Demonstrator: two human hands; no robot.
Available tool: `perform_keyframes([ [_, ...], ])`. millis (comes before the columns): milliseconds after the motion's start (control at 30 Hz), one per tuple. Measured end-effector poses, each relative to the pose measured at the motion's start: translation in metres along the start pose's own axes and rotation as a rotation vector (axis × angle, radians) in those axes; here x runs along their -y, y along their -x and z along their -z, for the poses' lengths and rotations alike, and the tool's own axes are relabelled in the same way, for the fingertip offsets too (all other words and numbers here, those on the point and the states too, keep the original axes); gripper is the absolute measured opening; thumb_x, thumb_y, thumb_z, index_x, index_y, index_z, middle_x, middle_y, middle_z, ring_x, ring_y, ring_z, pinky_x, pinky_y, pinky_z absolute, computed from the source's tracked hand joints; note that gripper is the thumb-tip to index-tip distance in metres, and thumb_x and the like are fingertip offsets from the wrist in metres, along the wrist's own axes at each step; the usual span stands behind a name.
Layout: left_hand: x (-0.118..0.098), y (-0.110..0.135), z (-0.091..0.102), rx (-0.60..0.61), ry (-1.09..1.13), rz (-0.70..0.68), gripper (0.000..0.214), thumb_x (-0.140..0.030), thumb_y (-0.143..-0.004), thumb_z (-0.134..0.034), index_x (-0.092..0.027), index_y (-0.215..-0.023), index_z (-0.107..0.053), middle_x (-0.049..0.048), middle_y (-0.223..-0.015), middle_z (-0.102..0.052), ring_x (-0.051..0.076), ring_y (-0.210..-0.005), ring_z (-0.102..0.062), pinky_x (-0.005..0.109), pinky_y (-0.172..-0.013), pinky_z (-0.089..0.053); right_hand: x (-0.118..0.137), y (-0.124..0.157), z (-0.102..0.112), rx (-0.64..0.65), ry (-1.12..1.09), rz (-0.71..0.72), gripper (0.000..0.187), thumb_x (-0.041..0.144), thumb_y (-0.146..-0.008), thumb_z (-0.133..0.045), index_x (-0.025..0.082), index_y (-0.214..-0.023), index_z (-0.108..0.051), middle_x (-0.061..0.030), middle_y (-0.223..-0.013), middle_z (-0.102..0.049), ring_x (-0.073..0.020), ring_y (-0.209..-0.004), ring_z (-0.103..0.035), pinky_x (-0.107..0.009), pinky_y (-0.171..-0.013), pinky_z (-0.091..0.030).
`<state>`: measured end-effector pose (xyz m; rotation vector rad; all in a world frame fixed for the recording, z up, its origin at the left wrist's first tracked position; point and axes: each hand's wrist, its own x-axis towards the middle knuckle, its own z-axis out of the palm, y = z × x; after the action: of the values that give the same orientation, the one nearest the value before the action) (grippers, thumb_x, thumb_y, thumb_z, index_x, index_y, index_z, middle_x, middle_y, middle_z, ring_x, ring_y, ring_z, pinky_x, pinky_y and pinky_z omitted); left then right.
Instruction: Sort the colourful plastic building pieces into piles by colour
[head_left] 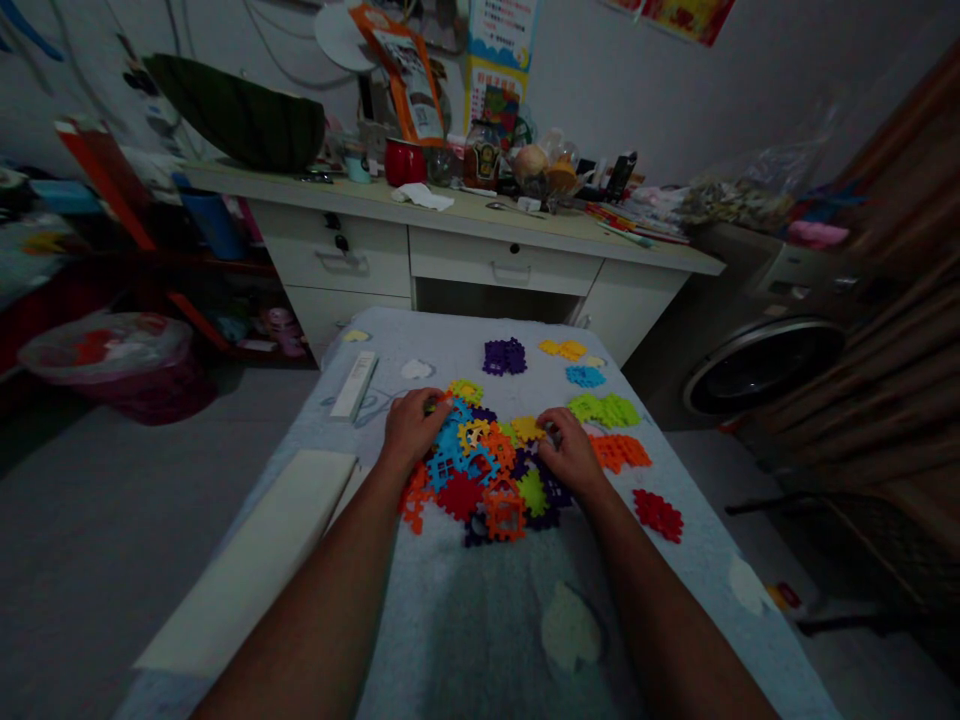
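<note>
A heap of coloured plastic interlocking tiles (pixel 487 475) lies in the middle of a grey cloth-covered table (pixel 480 620). My left hand (pixel 411 428) rests on the heap's left edge, fingers curled over a piece I cannot make out near a blue tile. My right hand (pixel 571 455) lies on the heap's right edge, fingers bent around a small piece by a yellow tile. Sorted small stacks lie beyond: purple (pixel 504 356), yellow (pixel 563 349), light blue (pixel 584 376), green (pixel 604 409), orange (pixel 619 452) and red (pixel 658 514).
A white remote-like bar (pixel 354 384) and a long white board (pixel 255 560) lie on the table's left side. A cluttered white desk (pixel 480 250) stands beyond. A washing machine (pixel 757 350) is at right, a pink bin (pixel 120 365) on the floor at left.
</note>
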<state>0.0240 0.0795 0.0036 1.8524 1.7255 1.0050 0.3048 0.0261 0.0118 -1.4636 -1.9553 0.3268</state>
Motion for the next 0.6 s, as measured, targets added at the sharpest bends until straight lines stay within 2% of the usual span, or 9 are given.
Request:
perform_keyframes([
  [133, -0.0010, 0.0009, -0.0013, -0.006, -0.014, 0.016, 0.040, -0.051, -0.085, -0.052, -0.021, -0.106, -0.069, 0.0072, -0.115, -0.070, 0.025, -0.108, -0.061, 0.040, -0.099, -0.043, -0.0050, 0.0012, -0.0020, 0.057, 0.060, -0.050, 0.054, 0.024, -0.073, -0.054, 0.017, -0.127, -0.055, -0.0142, -0.130, -0.058, -0.0306, -0.119, -0.050, -0.049, -0.105, -0.038],
  [200, -0.0013, 0.0009, -0.0015, 0.015, -0.008, -0.004, 0.040, -0.050, -0.086, -0.051, -0.022, -0.108, -0.069, 0.0071, -0.117, -0.070, 0.025, -0.110, -0.061, 0.040, -0.099, -0.044, -0.0076, 0.0008, -0.0039, 0.100, 0.063, -0.086, 0.057, 0.025, -0.077, -0.054, 0.017, -0.134, -0.052, -0.0145, -0.134, -0.057, -0.0311, -0.123, -0.048, -0.050, -0.106, -0.036],
  [367, 0.0007, 0.0001, -0.0031, 0.072, -0.001, -0.052, 0.043, -0.050, -0.086, -0.051, -0.022, -0.113, -0.068, 0.0068, -0.121, -0.069, 0.025, -0.114, -0.061, 0.039, -0.101, -0.044, -0.0103, -0.0016, -0.0069, 0.134, 0.027, -0.095, 0.048, 0.028, -0.083, -0.055, 0.020, -0.130, -0.056, -0.0122, -0.131, -0.059, -0.0293, -0.123, -0.048, -0.050, -0.106, -0.036],
  [600, 0.0026, 0.0011, -0.0045, 0.066, -0.049, -0.063, 0.041, -0.051, -0.085, -0.053, -0.024, -0.114, -0.067, 0.0060, -0.121, -0.069, 0.026, -0.116, -0.060, 0.041, -0.103, -0.042, -0.0074, -0.0061, -0.0020, 0.076, 0.021, -0.043, 0.053, 0.028, -0.076, -0.068, 0.021, -0.127, -0.057, -0.0102, -0.120, -0.056, -0.0272, -0.114, -0.051, -0.045, -0.103, -0.041],
])
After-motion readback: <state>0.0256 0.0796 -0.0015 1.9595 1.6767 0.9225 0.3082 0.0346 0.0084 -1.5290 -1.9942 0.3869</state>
